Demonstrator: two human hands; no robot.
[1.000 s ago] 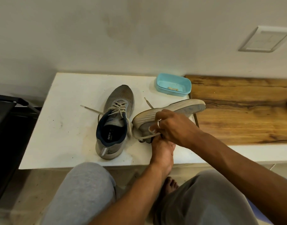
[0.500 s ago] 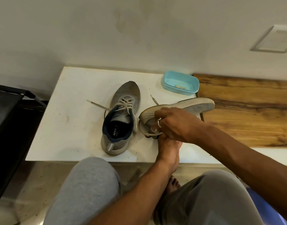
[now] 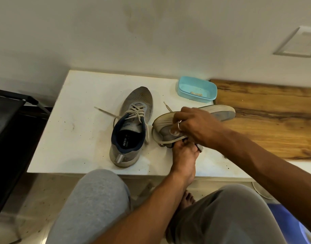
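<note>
The right hand point(image 3: 195, 127) was clamped over the tipped shoe point(image 3: 220, 112), just right of centre frame, fingers curled tight on its side, pale sole facing up! Beneath it the left hand point(image 3: 183, 155) gripped the shoe's lower edge, fingertips tucked out of sight, with a loop of lace point(image 3: 170, 142) stretched across just above. The shoe lay sideways over the white table point(image 3: 80, 120), just beside its upright partner point(image 3: 131, 125). A blue tub point(image 3: 197, 88) stood behind, toward the upper right.
</note>
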